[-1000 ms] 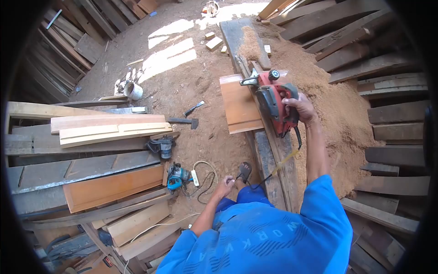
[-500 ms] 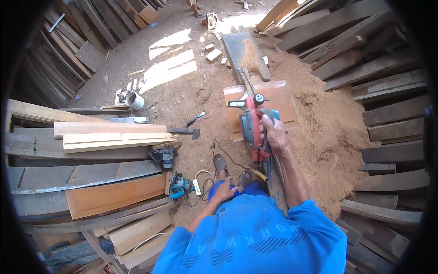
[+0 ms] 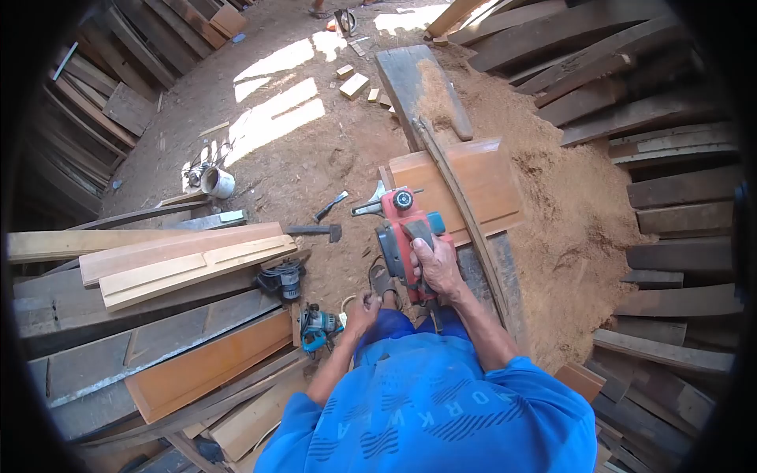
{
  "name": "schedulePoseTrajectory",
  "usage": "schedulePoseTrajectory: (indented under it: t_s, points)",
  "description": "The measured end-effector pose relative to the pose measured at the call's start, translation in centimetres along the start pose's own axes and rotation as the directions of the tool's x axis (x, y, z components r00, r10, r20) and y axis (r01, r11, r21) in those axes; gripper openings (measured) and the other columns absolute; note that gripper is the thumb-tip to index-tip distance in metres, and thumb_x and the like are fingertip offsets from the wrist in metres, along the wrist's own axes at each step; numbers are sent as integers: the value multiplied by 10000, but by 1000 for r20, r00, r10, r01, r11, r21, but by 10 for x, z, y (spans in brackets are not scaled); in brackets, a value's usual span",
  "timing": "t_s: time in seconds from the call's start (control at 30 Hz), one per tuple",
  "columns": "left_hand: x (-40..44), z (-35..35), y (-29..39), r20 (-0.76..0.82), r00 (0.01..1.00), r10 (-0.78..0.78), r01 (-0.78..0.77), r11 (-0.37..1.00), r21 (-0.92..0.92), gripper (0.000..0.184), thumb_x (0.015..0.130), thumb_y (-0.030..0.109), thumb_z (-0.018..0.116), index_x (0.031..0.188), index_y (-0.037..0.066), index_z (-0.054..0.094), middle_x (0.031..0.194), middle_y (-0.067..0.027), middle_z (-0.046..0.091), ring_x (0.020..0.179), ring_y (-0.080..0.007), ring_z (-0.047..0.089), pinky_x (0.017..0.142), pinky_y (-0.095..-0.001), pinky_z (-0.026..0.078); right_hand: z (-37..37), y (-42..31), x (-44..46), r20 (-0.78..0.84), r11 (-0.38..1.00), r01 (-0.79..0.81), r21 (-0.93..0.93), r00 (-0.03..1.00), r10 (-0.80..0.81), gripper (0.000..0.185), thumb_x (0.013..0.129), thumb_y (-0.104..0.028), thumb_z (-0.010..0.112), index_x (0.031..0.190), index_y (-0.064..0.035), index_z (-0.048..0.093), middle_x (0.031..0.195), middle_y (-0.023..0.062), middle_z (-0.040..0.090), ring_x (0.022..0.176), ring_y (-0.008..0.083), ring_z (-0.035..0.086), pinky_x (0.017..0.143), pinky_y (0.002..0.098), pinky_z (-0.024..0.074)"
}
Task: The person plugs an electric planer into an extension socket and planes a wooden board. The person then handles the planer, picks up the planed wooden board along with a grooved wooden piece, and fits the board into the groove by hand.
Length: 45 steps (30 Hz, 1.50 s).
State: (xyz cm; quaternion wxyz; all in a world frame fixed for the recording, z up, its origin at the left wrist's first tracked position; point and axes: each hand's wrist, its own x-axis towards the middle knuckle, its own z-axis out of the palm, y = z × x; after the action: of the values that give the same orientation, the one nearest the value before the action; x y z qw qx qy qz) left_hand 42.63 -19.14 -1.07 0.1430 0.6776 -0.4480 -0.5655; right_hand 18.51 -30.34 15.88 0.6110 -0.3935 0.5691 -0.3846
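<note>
My right hand (image 3: pixel 436 266) is wrapped round the handle of a red power planer (image 3: pixel 402 246), held above the ground to the left of the bench plank (image 3: pixel 501 276). An orange-brown wooden panel (image 3: pixel 481 185) lies across the bench, with a long narrow strip of wood (image 3: pixel 461 205) over it. My left hand (image 3: pixel 363 310) is near my left knee with its fingers curled; whether it holds anything is too small to tell. A teal power tool (image 3: pixel 317 325) lies on the ground just left of that hand.
Stacked boards (image 3: pixel 189 268) lie on the left, beside a dark power tool (image 3: pixel 282 277) and a hammer (image 3: pixel 319 230). A white bucket (image 3: pixel 218 183) stands farther off. Sawdust (image 3: pixel 576 236) covers the ground at right, bordered by planks (image 3: pixel 686 189). Another person's foot shows at the top.
The planer has moved left in my right hand, off the panel and bench. The panel and strip now show more fully. My left hand has shifted a little left, its fingers curled.
</note>
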Motion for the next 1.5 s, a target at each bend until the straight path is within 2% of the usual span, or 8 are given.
schedulePoseTrajectory:
  t_s: [0.1,0.3,0.43,0.8,0.9,1.3,1.43,1.5]
  points:
    - [18,-8,46,-190,970,151,-185,966,-179,655,946,339,720,1415,-74,522,1209,-194,652,1079,-282,644,962,-398,518,3,16,8,-46,999,-32,13,998,32,545,988,-528,617,1169,-13,612,760,13,604,616,92,570,565,283,498]
    - [29,5,135,-173,828,533,-492,839,233,795,911,374,773,1498,-51,447,1273,-239,552,1178,-348,578,1018,-426,495,-3,19,18,-100,999,-30,-12,995,29,584,959,-489,661,1260,9,607,741,34,624,623,107,575,566,312,492]
    - [44,12,151,-275,863,424,-440,898,3,788,879,271,821,1500,-47,455,1302,-222,534,1164,-332,611,988,-426,534,-1,11,32,-94,999,-37,-3,995,37,579,958,-501,652,1165,37,612,718,56,632,631,129,593,576,331,493]
    - [138,-25,190,-294,819,492,-504,863,39,549,932,169,747,1406,-42,570,1148,-160,715,996,-236,715,842,-364,575,3,-7,129,-116,987,144,-72,982,-152,572,980,-553,634,1070,12,645,709,34,613,636,113,598,579,305,504]
    - [130,-23,188,-270,883,385,-407,913,-28,629,870,234,818,1403,-12,591,1150,-198,603,1058,-318,671,941,-416,541,-2,-8,120,-89,996,59,-60,994,-64,576,977,-555,630,1091,10,642,719,40,617,639,114,601,577,304,504]
    - [42,11,139,-218,918,332,-343,939,-13,740,852,208,832,1468,-53,514,1109,-150,590,1054,-265,623,944,-383,522,-4,24,25,-67,995,-74,-73,995,69,657,922,-546,624,1142,73,624,924,228,690,857,295,692,793,426,543]
    - [88,-10,173,-271,884,380,-393,919,7,714,861,225,827,1452,-51,535,1153,-179,613,1074,-277,644,952,-392,526,3,15,83,-116,989,117,-91,985,-127,571,950,-555,633,1009,13,617,686,55,610,605,136,592,552,316,484]
    - [122,-21,183,-301,855,422,-440,898,8,704,870,236,821,1445,-57,541,1176,-197,622,1078,-286,663,946,-394,536,5,-6,113,-132,982,157,-107,976,-171,581,955,-556,628,1022,21,618,692,63,619,606,145,599,561,330,490]
